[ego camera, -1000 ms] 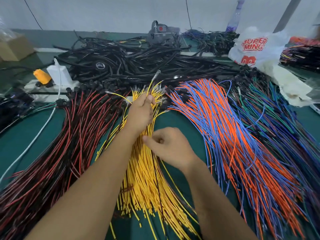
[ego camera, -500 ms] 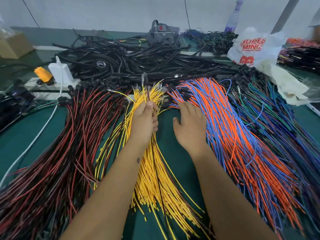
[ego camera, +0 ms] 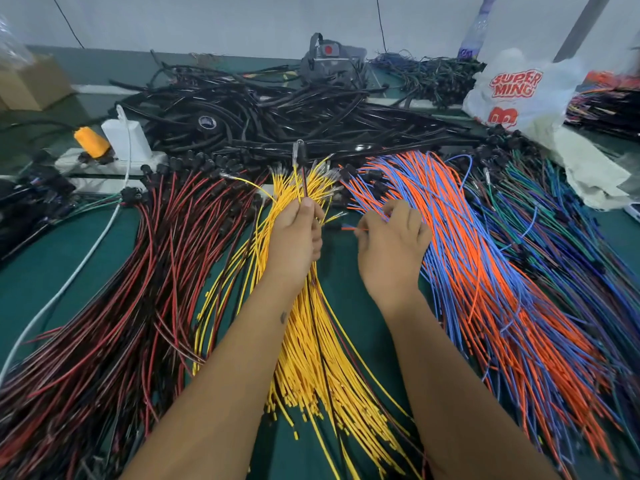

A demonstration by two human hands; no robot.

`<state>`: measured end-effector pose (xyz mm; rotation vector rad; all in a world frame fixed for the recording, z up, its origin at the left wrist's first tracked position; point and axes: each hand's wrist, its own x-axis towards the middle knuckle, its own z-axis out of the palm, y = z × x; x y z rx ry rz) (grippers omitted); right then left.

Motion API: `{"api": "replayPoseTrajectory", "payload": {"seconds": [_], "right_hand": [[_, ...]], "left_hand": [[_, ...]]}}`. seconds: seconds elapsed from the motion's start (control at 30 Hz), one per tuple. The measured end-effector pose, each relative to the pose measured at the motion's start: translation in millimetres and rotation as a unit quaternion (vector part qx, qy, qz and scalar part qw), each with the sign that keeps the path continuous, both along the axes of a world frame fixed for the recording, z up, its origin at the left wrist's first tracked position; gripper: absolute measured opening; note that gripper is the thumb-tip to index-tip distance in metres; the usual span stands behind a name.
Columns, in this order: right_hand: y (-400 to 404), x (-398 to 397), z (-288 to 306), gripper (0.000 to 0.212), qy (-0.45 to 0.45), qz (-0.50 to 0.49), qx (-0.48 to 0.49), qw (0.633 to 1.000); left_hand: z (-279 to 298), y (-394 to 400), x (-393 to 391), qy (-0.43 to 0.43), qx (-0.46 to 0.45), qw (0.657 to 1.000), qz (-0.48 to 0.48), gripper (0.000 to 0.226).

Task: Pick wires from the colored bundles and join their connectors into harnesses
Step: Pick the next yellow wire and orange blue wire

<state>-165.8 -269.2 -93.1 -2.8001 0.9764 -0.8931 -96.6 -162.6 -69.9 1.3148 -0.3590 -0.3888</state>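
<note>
A dark green table mat [ego camera: 41,271] carries four fans of thin insulated wire, each spreading toward the viewer. At far left lies the red-and-black wire bundle [ego camera: 114,306], its far ends fitted with small black connectors. Right of centre runs the orange-and-blue wire bundle [ego camera: 485,271], and beyond it the blue, green and purple wire bundle [ego camera: 571,244], darker and more tangled. In the middle sits the yellow wire bundle [ego camera: 311,368], glossy, with clear-sleeved metal terminals at its far end. Behind all four sprawls a heap of thick black cables [ego camera: 277,112], with a white plastic shopping bag printed in red [ego camera: 519,95] to its right and a white power strip with an orange plug [ego camera: 104,150] to its left.

The left hand [ego camera: 298,237] rests over the yellow bundle and pinches a few wires upright, a yellow one and a dark one among them. The right hand [ego camera: 391,244] curls its fingers into the near edge of the orange-and-blue bundle, gripping wires there; an orange-and-blue strand juts left from it.
</note>
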Motion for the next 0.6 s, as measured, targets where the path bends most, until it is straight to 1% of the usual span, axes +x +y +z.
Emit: {"api": "replayPoseTrajectory", "payload": {"seconds": [0.1, 0.17, 0.27, 0.33, 0.4, 0.43, 0.47, 0.53, 0.6], "right_hand": [[0, -5, 10, 0.013, -0.113, 0.026, 0.050, 0.992], [2, -5, 15, 0.013, -0.161, 0.081, 0.126, 0.975], [14, 1, 21, 0.011, -0.208, 0.123, 0.271, 0.932], [22, 8, 26, 0.017, -0.242, 0.127, 0.361, 0.892], [27, 14, 32, 0.025, -0.297, 0.119, 0.434, 0.842], [28, 17, 35, 0.026, -0.316, 0.114, 0.451, 0.827], [29, 19, 37, 0.025, -0.326, 0.109, 0.451, 0.824], [30, 23, 40, 0.022, -0.323, 0.099, 0.427, 0.839], [31, 26, 44, 0.025, -0.311, 0.101, 0.413, 0.850]], "left_hand": [[1, 0, 1, 0.011, -0.009, 1.000, 0.011, 0.034], [1, 0, 1, 0.002, -0.007, 1.000, 0.010, 0.034], [1, 0, -1, -0.031, 0.011, 0.999, -0.011, 0.032], [1, -1, -3, -0.050, 0.027, 0.998, -0.026, 0.032], [2, -1, -5, -0.043, 0.018, 0.998, -0.036, 0.032], [3, -1, -6, -0.027, 0.001, 0.998, -0.048, 0.031], [4, -1, -6, -0.014, -0.015, 0.998, -0.061, 0.030], [6, 1, -6, -0.009, -0.034, 0.996, -0.087, 0.031], [6, 3, -4, -0.013, -0.048, 0.993, -0.105, 0.031]]}}
